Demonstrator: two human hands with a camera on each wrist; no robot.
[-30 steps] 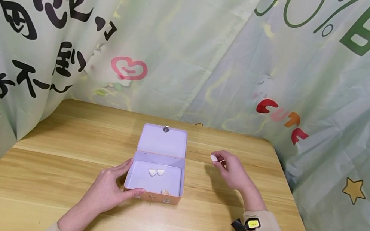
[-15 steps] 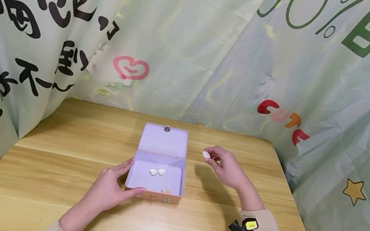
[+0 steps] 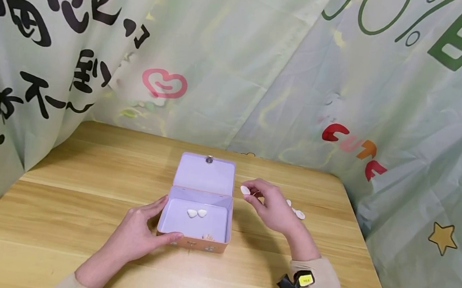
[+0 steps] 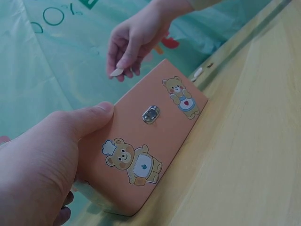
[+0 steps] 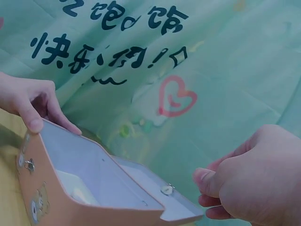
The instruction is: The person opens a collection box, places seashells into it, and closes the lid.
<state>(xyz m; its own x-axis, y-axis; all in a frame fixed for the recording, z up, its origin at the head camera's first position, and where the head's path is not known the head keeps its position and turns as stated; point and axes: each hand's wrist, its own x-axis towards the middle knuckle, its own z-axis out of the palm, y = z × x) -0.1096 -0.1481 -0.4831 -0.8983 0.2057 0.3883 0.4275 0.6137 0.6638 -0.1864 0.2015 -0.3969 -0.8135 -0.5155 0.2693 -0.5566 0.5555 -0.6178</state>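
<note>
A small tin box (image 3: 222,247), lilac inside and orange with bear pictures outside, stands on the table with its hinged lid (image 3: 204,174) raised. My left hand (image 3: 132,234) grips its left front corner, thumb along the front wall and fingers at the side. Two small white rounded pieces (image 3: 192,213) lie side by side on the box floor. To the right of the box, above the table, my right hand (image 3: 272,207) pinches a similar flat white piece (image 3: 245,190) between thumb and fingertips. A metal clasp (image 4: 151,114) shows on the front in the left wrist view.
More white pieces (image 3: 299,214) lie on the wooden table (image 3: 97,172), partly behind my right hand. A small beige patch (image 3: 207,237) shows inside the box by its front wall. A printed curtain (image 3: 222,68) hangs along the back and sides.
My right hand has moved left toward the box with the white piece, uncovering white pieces on the table behind it. My left hand and the box have stayed in place.
</note>
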